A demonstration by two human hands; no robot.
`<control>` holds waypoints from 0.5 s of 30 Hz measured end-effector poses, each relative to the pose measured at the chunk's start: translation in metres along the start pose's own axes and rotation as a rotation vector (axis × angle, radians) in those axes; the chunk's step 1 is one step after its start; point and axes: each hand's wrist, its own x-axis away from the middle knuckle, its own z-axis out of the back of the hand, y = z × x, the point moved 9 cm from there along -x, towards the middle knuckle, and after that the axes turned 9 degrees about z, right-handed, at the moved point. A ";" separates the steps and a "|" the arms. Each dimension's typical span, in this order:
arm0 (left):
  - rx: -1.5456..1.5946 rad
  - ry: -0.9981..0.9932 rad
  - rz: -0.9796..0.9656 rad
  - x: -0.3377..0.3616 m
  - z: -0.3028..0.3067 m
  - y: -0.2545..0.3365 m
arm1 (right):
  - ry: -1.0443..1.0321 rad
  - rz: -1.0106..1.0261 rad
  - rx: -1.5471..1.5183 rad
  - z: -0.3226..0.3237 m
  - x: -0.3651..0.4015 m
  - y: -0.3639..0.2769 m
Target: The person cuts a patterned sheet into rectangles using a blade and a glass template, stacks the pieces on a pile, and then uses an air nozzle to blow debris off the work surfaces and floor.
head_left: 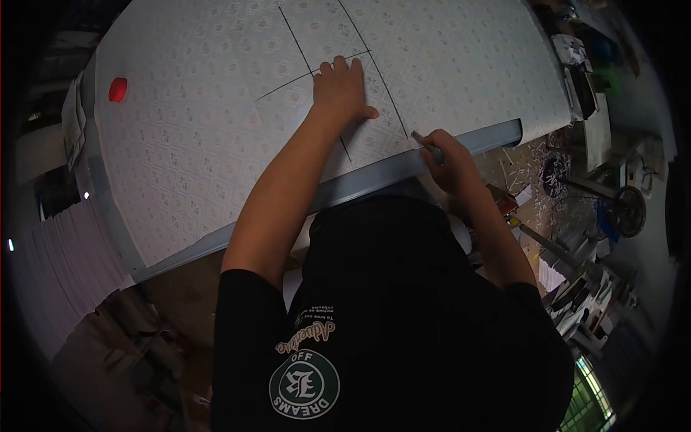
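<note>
A patterned whitish sheet covers the table, crossed by several thin dark straight lines. My left hand lies flat on it near the middle, fingers stretched forward and thumb out to the right. The fingertips reach close to the line that crosses the two long ones. My right hand is closed around a slim grey utility knife at the table's near edge. The knife's tip sits right by the near end of the long right-hand line.
A red round lid lies on the sheet at far left. The table's grey edge runs along my front. Stacked paper stands at lower left. Scraps litter the floor at right, near a round metal base.
</note>
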 end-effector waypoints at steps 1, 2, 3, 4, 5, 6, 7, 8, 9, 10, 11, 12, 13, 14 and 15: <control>-0.005 0.004 0.004 0.000 0.000 0.000 | -0.001 -0.038 0.010 0.001 -0.002 -0.001; -0.004 0.001 0.001 -0.001 0.000 0.002 | -0.001 -0.076 0.020 0.001 -0.002 0.001; -0.008 -0.015 0.017 -0.002 -0.001 0.001 | -0.002 -0.080 0.021 0.002 -0.002 0.001; -0.013 -0.029 0.034 -0.002 -0.002 0.001 | -0.007 -0.105 -0.007 0.001 -0.001 0.003; -0.013 -0.031 0.034 -0.003 -0.002 0.001 | -0.012 -0.129 -0.037 0.000 -0.001 0.005; -0.027 -0.021 0.030 -0.003 -0.003 0.001 | -0.013 -0.131 -0.039 0.000 -0.001 0.004; -0.040 -0.010 0.027 -0.004 -0.003 0.002 | -0.031 -0.153 -0.019 0.000 -0.001 0.006; -0.040 -0.010 0.025 -0.004 -0.004 0.003 | -0.049 -0.176 0.002 0.000 0.000 0.008; -0.043 0.002 0.049 -0.004 -0.003 0.001 | -0.049 -0.178 0.002 0.000 0.000 0.009; -0.047 0.015 0.074 -0.004 -0.002 -0.001 | -0.051 -0.171 0.007 -0.001 0.000 0.010; -0.047 0.013 0.072 -0.005 -0.002 -0.001 | -0.053 -0.164 0.012 -0.001 -0.001 0.010; -0.017 -0.017 0.071 -0.007 -0.005 -0.002 | -0.053 -0.166 0.011 -0.001 -0.001 0.010; 0.013 -0.048 0.069 -0.008 -0.007 -0.002 | -0.055 -0.166 0.004 -0.002 -0.002 0.011; 0.012 -0.050 0.068 -0.010 -0.007 -0.003 | -0.056 -0.167 -0.002 -0.002 -0.002 0.011; 0.018 -0.059 0.070 -0.011 -0.008 -0.003 | -0.056 -0.170 -0.003 -0.001 -0.002 0.011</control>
